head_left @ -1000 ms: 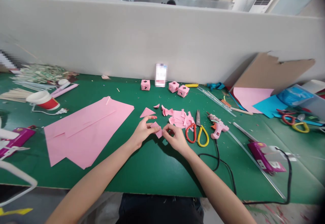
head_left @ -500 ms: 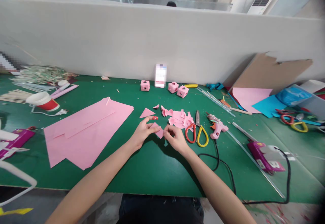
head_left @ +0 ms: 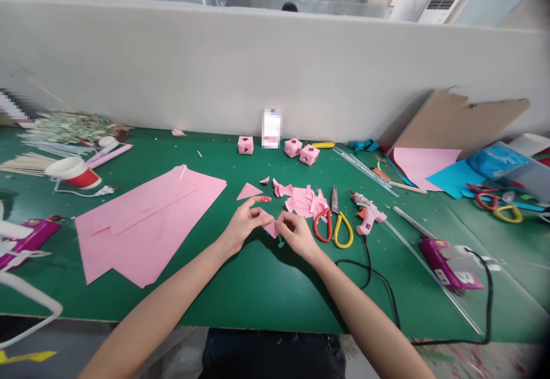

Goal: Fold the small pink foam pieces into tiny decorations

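Note:
Between my hands is a small piece of pink paper [head_left: 271, 228], held just above the green table. My left hand [head_left: 244, 225] pinches its left side between thumb and fingers, with a red-patterned covering on one outstretched fingertip. On the paper's right edge, my right hand [head_left: 295, 233] has its thumb and forefinger closed. Just beyond the hands lie a pink paper triangle [head_left: 250, 191] and a pile of pink paper scraps [head_left: 304, 201]. Scissors [head_left: 334, 218] with one red and one yellow handle rest to the right of my right hand.
A pink glue gun [head_left: 367, 213] with a black cord lies right of the scissors. Large pink sheets [head_left: 146, 224] cover the table's left part. Pink paper cubes [head_left: 246, 145] and a phone [head_left: 271, 129] stand near the partition. A purple power strip [head_left: 449, 264] sits at right, a paper cup [head_left: 73, 171] at left.
The pink paper has turned and tipped slightly between my fingers, so less of its face shows. Both hands stay in nearly the same place.

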A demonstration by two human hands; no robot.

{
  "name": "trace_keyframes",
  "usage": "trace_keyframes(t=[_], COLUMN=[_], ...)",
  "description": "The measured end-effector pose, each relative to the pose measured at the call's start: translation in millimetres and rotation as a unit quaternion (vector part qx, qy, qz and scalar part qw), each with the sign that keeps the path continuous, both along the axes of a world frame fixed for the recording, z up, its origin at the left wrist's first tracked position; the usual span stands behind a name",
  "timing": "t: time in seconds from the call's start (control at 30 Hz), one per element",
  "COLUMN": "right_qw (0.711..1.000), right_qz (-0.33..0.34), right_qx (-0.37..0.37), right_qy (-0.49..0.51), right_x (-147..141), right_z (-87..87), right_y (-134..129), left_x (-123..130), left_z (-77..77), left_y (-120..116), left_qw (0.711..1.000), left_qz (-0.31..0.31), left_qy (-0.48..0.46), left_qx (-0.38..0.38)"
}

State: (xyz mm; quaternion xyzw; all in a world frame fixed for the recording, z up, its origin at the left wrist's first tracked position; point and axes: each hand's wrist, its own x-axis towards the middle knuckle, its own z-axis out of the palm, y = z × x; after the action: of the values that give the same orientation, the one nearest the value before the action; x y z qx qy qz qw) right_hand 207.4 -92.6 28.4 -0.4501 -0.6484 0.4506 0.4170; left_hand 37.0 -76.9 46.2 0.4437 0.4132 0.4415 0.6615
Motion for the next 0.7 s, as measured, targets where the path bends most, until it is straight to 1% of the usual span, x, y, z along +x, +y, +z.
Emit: trace_keyframes(t=[0.2, 0.37, 0.5, 0.6, 0.7], right_qw=[1.000, 0.999, 1.000, 1.000, 1.000], right_qz=[-0.009, -0.003, 0.014, 0.001, -0.005], right_qx=[-0.016, -0.012, 0.003, 0.008, 0.008], right_qy=[0.024, 0.034, 0.003, -0.021, -0.020], right_x=[2.0, 1.4, 0.5, 1.4, 2.7], right_z=[3.1, -1.0, -2.0, 0.7, 3.3], right_y=[-0.3, 1.0, 0.2, -0.6, -0.6], left_x=[2.3, 2.7, 0.6, -0.2, -0.1], left_z=[1.1, -1.1, 0.6, 2.4, 2.6], left_y=[-1.7, -1.1, 0.5, 0.9, 0.7], left_qw=[1.000, 0.999, 0.999, 0.998, 0.999], left_qz=[0.003, 0.016, 0.026, 0.039, 0.032], left_qy=[0.010, 0.018, 0.035, 0.044, 0.040], left_qx=[0.002, 0.022, 0.027, 0.016, 0.003])
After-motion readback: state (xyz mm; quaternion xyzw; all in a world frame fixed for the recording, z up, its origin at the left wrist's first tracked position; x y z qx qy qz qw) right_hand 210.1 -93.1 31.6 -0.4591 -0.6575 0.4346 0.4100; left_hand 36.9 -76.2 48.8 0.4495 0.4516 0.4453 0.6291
